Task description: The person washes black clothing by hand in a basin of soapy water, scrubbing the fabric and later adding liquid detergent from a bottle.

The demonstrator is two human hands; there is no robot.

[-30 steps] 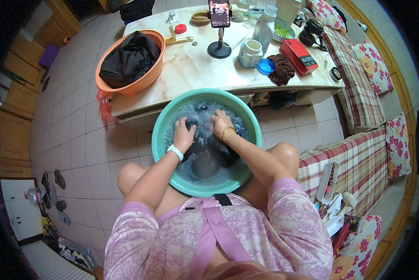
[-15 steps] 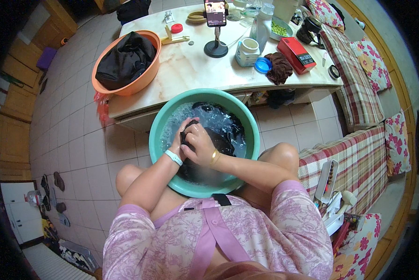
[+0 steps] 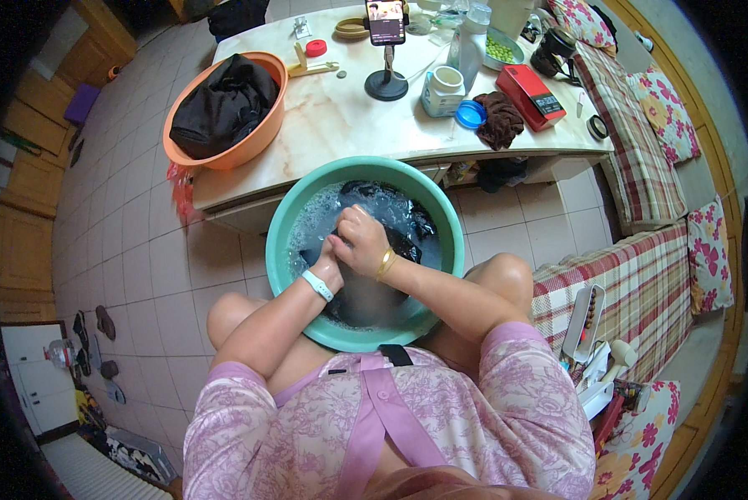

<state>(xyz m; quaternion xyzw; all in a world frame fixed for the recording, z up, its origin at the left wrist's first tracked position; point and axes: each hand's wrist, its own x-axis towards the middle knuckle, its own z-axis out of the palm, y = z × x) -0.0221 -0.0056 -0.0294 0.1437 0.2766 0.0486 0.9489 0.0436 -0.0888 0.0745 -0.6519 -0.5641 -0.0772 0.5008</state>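
Observation:
A green basin (image 3: 451,260) in front of me holds sudsy water (image 3: 309,218) and black cloth (image 3: 362,298). Over the middle of it my two hands are pressed together. My right hand (image 3: 362,238), with a gold bracelet at the wrist, is closed in a fist on a bunch of the cloth. My left hand (image 3: 329,265), below a pale watch band, is closed against it from the left, and its fingers are partly hidden. The cloth between and under the hands hangs down into the water.
An orange basin (image 3: 282,104) with black clothing stands on the marble-topped table (image 3: 332,125). A phone on a stand (image 3: 386,85), an open white jar (image 3: 443,92), a blue lid (image 3: 471,115), brown cloth (image 3: 501,121) and a red box (image 3: 530,97) are also there. A plaid sofa (image 3: 616,283) lies right.
My right hand has turned over into a fist and shifted slightly up and right. My left hand has drawn down and right against it, and less cloth shows between them.

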